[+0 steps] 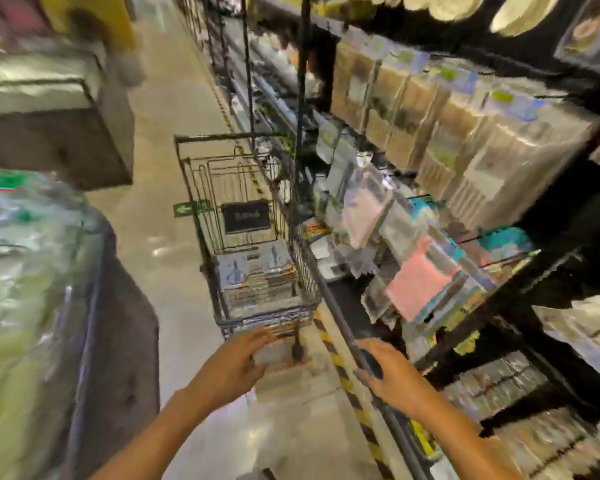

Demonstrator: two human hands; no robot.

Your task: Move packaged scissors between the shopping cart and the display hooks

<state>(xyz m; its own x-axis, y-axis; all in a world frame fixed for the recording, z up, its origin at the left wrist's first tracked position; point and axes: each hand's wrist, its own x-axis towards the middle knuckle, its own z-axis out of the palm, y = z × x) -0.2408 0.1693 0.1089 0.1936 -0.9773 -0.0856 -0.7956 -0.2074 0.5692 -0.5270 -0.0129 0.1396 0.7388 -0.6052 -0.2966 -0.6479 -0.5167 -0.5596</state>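
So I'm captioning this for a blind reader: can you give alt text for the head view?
Two empty open hands, left hand and right hand, reach toward a wire cart holding stacked scissor packs in a store aisle. Packaged goods hang on display hooks to the right; the picture is blurred.

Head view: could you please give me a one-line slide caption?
Both open hands, left hand and right hand, reach toward a shopping cart stacked with packaged scissors.

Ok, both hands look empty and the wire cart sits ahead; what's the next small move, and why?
Probably reach the left hand forward into the black wire shopping cart and grip the top grey scissors package. Both it and the right hand are open and hold nothing, and the packs lie stacked in the cart just ahead of the left hand.
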